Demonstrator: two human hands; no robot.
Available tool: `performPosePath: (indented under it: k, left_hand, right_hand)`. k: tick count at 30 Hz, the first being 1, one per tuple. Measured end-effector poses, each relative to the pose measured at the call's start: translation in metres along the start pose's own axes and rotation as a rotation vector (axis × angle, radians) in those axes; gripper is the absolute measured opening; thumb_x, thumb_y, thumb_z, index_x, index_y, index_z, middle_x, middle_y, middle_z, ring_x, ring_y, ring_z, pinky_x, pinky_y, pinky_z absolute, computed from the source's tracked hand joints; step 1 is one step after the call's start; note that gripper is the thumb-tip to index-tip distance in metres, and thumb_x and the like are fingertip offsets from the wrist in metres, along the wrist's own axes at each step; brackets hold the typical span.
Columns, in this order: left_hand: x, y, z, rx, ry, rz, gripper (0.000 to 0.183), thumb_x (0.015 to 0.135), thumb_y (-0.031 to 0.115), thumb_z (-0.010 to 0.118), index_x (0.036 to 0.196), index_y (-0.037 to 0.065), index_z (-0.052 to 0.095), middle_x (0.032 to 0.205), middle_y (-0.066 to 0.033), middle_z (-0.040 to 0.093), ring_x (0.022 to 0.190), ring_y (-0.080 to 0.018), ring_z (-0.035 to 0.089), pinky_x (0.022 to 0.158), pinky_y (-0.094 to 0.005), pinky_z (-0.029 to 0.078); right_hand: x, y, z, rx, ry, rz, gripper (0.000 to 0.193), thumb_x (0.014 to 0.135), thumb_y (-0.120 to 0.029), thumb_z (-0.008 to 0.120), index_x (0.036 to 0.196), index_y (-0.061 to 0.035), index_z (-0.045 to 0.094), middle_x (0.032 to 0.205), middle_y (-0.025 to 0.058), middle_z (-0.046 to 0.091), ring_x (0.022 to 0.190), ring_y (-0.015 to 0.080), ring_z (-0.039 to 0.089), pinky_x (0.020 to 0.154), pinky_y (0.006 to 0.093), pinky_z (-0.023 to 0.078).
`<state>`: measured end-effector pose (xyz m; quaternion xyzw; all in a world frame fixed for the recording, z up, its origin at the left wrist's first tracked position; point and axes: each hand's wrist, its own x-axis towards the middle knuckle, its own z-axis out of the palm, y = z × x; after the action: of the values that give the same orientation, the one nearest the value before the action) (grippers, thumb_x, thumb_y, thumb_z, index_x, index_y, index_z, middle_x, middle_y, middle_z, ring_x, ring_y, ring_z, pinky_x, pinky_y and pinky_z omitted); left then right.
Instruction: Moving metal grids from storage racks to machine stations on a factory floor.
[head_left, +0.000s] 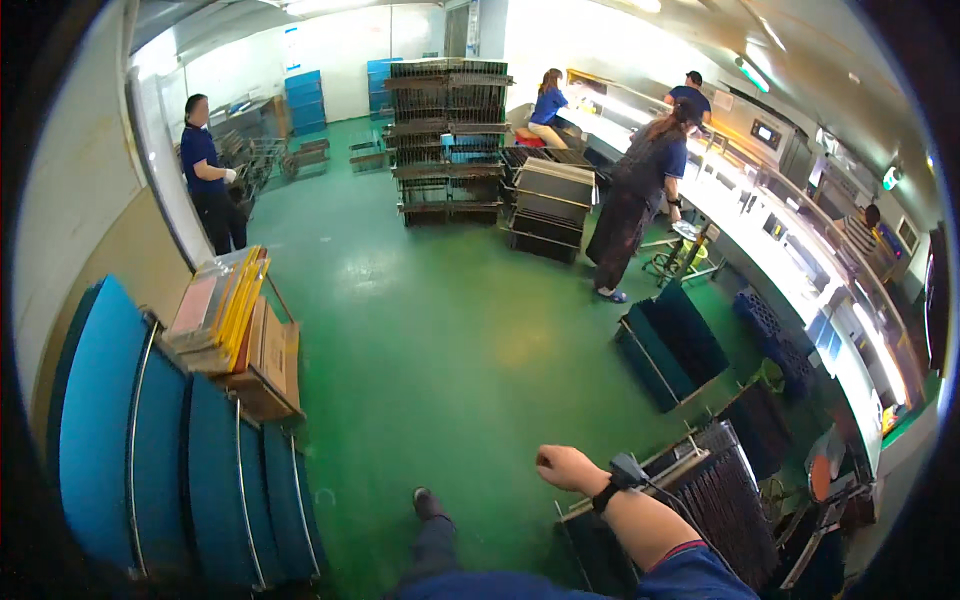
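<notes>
My right hand is curled into a loose fist in front of my body, over the green floor, and nothing shows in it. A black strap with a small dark device and a cable is around that wrist. Nearest to this arm stands a black slotted rack with metal rods, just to its right; part of the rack is hidden behind the forearm. My left hand is outside the picture. One of my legs, with a dark shoe, shows at the lower middle.
Blue panelled racks line the left wall, beside a cardboard box and yellow-edged trays. A tall rack stack stands ahead. People work along the lit bench at right; another person stands left. A dark blue rack sits right.
</notes>
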<state>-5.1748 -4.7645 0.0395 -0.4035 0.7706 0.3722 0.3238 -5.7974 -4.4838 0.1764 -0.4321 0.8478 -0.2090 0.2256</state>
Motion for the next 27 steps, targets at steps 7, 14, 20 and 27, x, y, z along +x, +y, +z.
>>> performPosePath:
  k: [7, 14, 20, 27]
  left_hand:
    - [0.194, 0.175, -0.255, 0.149, -0.014, 0.199, 0.053, 0.085, 0.048, 0.062, 0.115, 0.004, 0.07, 0.119, -0.0218, 0.068, 0.116, -0.0378, 0.061, 0.097, -0.0465, 0.05]
    - [0.319, 0.41, -0.524, -0.276, 0.583, 0.615, 0.034, 0.09, 0.023, 0.067, 0.118, 0.003, 0.065, 0.111, -0.0162, 0.068, 0.1, -0.0295, 0.066, 0.089, -0.0393, 0.052]
    - [0.434, 0.462, -0.576, -0.203, 0.495, 0.45, 0.037, 0.089, 0.03, 0.066, 0.115, 0.003, 0.066, 0.109, -0.018, 0.069, 0.102, -0.0339, 0.066, 0.091, -0.0418, 0.052]
    - [0.479, 0.398, -0.567, -0.155, 0.104, 0.045, 0.052, 0.095, 0.043, 0.062, 0.13, 0.005, 0.062, 0.127, -0.0209, 0.065, 0.121, -0.0386, 0.058, 0.101, -0.0462, 0.045]
  right_hand:
    - [0.027, 0.156, 0.049, -0.157, -0.577, 0.314, 0.041, 0.083, -0.036, 0.06, 0.107, -0.004, 0.07, 0.101, 0.0223, 0.071, 0.097, 0.0421, 0.067, 0.085, 0.0505, 0.053]
    - [0.126, 0.209, 0.005, -0.025, -0.517, 0.567, 0.042, 0.086, -0.041, 0.062, 0.108, -0.007, 0.072, 0.105, 0.0213, 0.072, 0.102, 0.0395, 0.067, 0.089, 0.0464, 0.052]
    - [0.375, 0.253, -0.089, -0.12, -0.445, 0.564, 0.04, 0.085, -0.035, 0.059, 0.111, -0.0072, 0.071, 0.106, 0.0204, 0.072, 0.101, 0.0401, 0.067, 0.087, 0.0487, 0.053]
    - [0.742, 0.193, -0.292, -0.134, -0.099, 0.183, 0.025, 0.086, -0.021, 0.057, 0.102, -0.0045, 0.068, 0.1, 0.0213, 0.071, 0.098, 0.0418, 0.066, 0.084, 0.0492, 0.054]
